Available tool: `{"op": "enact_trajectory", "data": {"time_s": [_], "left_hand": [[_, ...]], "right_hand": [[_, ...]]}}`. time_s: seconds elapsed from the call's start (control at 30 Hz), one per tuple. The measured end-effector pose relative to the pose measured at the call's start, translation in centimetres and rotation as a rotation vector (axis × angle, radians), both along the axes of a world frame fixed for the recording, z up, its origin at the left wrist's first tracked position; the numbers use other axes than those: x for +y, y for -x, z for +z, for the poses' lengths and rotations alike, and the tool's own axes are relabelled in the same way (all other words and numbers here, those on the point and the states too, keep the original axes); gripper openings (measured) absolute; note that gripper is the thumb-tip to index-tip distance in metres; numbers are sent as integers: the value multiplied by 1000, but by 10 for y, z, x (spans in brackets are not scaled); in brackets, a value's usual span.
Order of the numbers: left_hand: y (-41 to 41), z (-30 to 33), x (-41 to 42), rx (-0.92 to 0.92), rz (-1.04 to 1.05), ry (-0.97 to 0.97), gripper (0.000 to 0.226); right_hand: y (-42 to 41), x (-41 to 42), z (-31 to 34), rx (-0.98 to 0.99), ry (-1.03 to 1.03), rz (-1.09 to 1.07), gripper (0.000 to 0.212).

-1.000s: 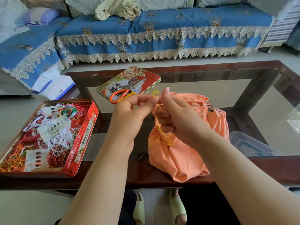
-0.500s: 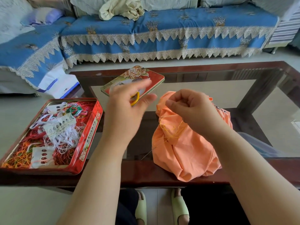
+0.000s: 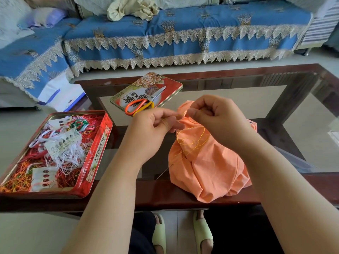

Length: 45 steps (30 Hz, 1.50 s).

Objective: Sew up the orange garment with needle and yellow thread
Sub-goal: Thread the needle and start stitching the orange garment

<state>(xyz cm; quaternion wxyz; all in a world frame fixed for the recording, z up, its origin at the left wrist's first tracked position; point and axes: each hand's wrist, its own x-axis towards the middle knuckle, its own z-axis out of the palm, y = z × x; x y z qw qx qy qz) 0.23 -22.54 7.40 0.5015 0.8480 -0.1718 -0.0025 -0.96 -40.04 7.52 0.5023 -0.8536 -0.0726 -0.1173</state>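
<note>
The orange garment (image 3: 207,167) lies bunched on the near edge of the glass table. Loose loops of yellow thread (image 3: 192,142) lie across its top. My left hand (image 3: 156,125) pinches the thread between thumb and fingers just left of the garment's upper edge. My right hand (image 3: 214,114) is curled above the garment and pinches the same thread near the fabric. A thin needle (image 3: 164,172) hangs at the end of the thread by the garment's lower left side, over the table's wooden rim.
An open red tin (image 3: 99,149) full of tangled coloured threads sits at the left. Its lid (image 3: 170,85) lies further back with orange-handled scissors (image 3: 141,105) on it. The dark wooden table frame (image 3: 201,70) surrounds glass. A blue sofa stands behind.
My left hand swung away to the left, then came back and pinched the thread. The taut thread between my hands has dropped into loose loops on the garment.
</note>
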Motion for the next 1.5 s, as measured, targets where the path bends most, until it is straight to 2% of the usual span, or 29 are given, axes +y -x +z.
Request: {"op": "enact_trajectory", "data": {"time_s": [0.1, 0.27, 0.33, 0.4, 0.5, 0.57, 0.63, 0.73, 0.8, 0.93, 1.07, 1.3, 1.43, 1.5], "left_hand": [[-1, -1, 1, 55, -13, -56, 8], [-1, 0, 4, 117, -73, -115, 9], [-1, 0, 7, 128, -77, -136, 27], [-2, 1, 9, 57, -17, -147, 46], [-2, 6, 8, -39, 98, 0, 44], [1, 7, 2, 68, 51, 14, 42], [4, 4, -5, 274, -65, 29, 40], [2, -1, -5, 498, -138, 249, 33], [-1, 0, -2, 584, -162, 362, 31], [-2, 1, 2, 655, -172, 419, 23], [0, 4, 4, 627, -142, 424, 17], [4, 4, 3, 364, -161, 230, 13], [2, 3, 1, 276, -148, 153, 28], [3, 3, 1, 277, -151, 187, 26]], "right_hand": [[-1, -2, -1, -6, -8, -21, 8], [-3, -5, -1, -13, -22, -25, 13], [-3, -7, 0, -12, -28, -26, 12], [-3, -8, 1, -14, 0, -6, 15], [0, -5, 2, -3, 98, 66, 18], [3, -1, 3, -6, 166, 114, 17], [4, 2, 2, -20, 193, 150, 7], [6, 2, 4, -52, 178, 172, 3], [8, 1, 6, -67, 147, 197, 5], [8, -1, 6, -96, 188, 189, 9], [5, -3, 4, -99, 170, 136, 13], [4, -4, 4, -97, 133, 124, 6], [3, -5, 3, -78, 135, 121, 9], [3, -4, 2, -69, 129, 119, 10]]}}
